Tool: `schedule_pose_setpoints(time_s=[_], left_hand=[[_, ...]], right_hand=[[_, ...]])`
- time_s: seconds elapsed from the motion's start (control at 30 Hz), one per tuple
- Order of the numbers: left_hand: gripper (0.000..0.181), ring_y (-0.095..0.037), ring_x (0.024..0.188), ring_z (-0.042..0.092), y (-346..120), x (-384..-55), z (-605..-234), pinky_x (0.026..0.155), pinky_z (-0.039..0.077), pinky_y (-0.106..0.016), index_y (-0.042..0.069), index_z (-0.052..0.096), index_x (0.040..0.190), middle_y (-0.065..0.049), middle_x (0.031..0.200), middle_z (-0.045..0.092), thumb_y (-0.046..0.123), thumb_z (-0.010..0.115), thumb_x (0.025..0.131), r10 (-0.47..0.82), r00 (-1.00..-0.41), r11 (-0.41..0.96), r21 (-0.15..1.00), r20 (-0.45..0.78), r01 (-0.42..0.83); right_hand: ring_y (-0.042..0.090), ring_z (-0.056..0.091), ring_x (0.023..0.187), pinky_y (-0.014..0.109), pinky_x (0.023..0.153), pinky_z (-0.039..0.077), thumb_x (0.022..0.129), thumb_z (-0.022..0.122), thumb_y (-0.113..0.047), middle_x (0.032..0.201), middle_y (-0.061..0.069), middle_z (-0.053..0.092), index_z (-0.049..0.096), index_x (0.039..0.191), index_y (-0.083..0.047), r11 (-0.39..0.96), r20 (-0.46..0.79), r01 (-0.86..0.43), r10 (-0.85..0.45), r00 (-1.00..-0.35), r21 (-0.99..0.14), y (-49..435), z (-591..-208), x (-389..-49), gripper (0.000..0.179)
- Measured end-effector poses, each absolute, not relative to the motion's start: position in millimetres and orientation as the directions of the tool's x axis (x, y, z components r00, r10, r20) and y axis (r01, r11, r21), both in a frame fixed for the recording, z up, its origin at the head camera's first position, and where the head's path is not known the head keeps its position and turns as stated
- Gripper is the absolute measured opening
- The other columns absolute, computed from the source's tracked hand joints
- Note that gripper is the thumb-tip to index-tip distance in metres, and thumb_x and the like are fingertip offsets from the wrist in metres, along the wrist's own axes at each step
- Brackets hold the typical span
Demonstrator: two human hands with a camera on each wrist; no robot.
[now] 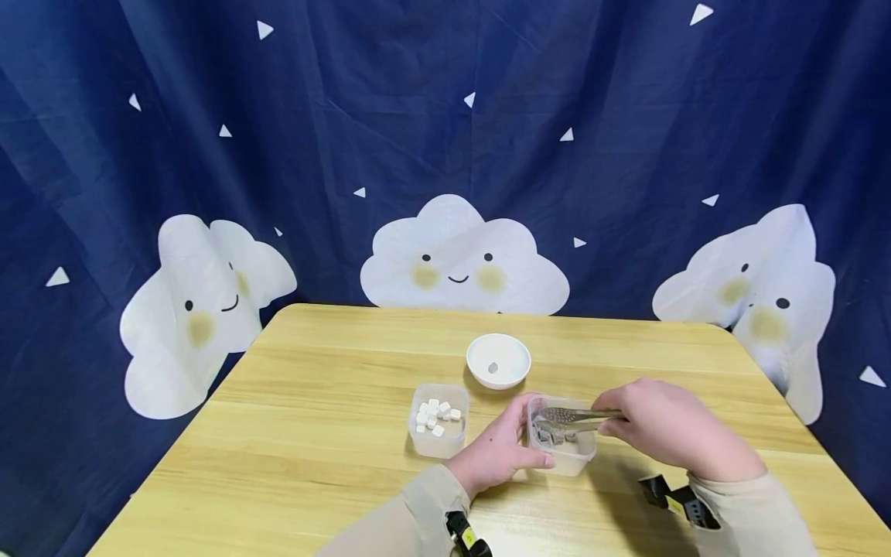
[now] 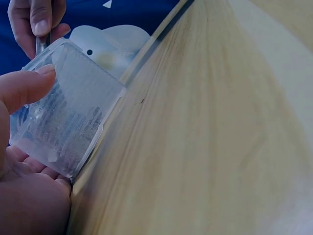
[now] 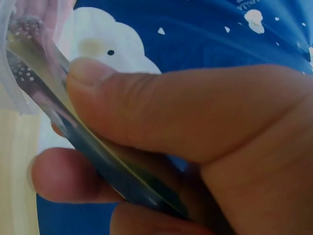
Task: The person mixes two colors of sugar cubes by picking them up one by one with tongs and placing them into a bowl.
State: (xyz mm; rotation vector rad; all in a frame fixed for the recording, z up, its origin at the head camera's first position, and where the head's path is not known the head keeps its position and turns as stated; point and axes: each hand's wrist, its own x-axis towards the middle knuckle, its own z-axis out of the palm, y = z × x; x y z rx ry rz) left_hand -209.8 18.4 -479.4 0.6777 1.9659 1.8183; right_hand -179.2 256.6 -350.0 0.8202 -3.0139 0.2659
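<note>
My left hand (image 1: 497, 450) grips a clear plastic container (image 2: 73, 107) on the table, thumb on the near wall and fingers round the side. Several dark grey cubes (image 1: 557, 438) lie inside it. Metal tongs (image 3: 105, 152) are pinched between the thumb and fingers of my right hand (image 1: 668, 424). Their perforated tips reach into the container over the dark cubes, a little apart from each other. Whether a cube sits between the tips, I cannot tell. Behind the container stands a white bowl (image 1: 513, 373) with one small greyish piece (image 1: 493, 367) in it.
Left of my left hand, a second clear plastic container (image 1: 438, 447) holds several white cubes (image 1: 433, 415). All of this stands on a light wooden table (image 1: 313, 410). A dark blue curtain (image 1: 418, 147) with white clouds hangs behind the table's far edge.
</note>
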Motion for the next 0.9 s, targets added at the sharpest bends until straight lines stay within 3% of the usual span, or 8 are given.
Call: schedule_pose_setpoints(time_s=[0.3,0.47,0.7,0.9], left_hand=[[0.086,-0.010,0.132,0.049,18.6,-210.4,-478.4,0.113,0.034,-0.027,0.026,0.037,0.148,0.007,0.143,0.053,-0.002,0.079,0.079,0.593,-0.802,0.003,0.996,0.066,0.085],[0.084,-0.008,0.133,0.047,18.3,-209.9,-478.2,0.114,0.032,-0.026,0.025,0.038,0.148,0.008,0.144,0.051,0.001,0.080,0.080,0.593,-0.802,0.020,0.995,0.070,0.102],[0.083,-0.007,0.136,0.043,18.3,-211.0,-480.2,0.116,0.030,-0.027,0.023,0.038,0.149,0.003,0.150,0.047,0.004,0.081,0.080,0.594,-0.802,0.041,0.992,0.070,0.117],[0.082,-0.006,0.135,0.044,18.1,-210.1,-480.6,0.115,0.030,-0.026,0.022,0.038,0.148,0.006,0.147,0.048,0.004,0.081,0.080,0.591,-0.804,0.048,0.992,0.064,0.114]], right_hand=[[0.002,0.050,0.062,0.032,0.054,0.043,0.084,0.081,-0.022,0.077,-0.019,0.063,0.072,0.092,-0.033,0.861,0.081,-0.494,-0.487,-0.869,-0.119,254.0,-352.5,-181.5,0.016],[0.001,0.055,0.066,0.034,0.056,0.046,0.083,0.081,-0.021,0.079,-0.020,0.064,0.073,0.092,-0.034,0.854,0.091,-0.509,-0.501,-0.861,-0.112,250.8,-354.5,-181.9,0.018],[-0.001,0.051,0.063,0.031,0.054,0.044,0.084,0.080,-0.019,0.074,-0.024,0.057,0.067,0.083,-0.038,0.826,0.095,-0.552,-0.543,-0.834,-0.115,248.6,-355.7,-182.1,0.023],[-0.002,0.051,0.064,0.031,0.056,0.045,0.086,0.079,-0.019,0.075,-0.024,0.058,0.069,0.085,-0.036,0.810,0.109,-0.572,-0.562,-0.820,-0.126,250.1,-352.1,-180.8,0.020]])
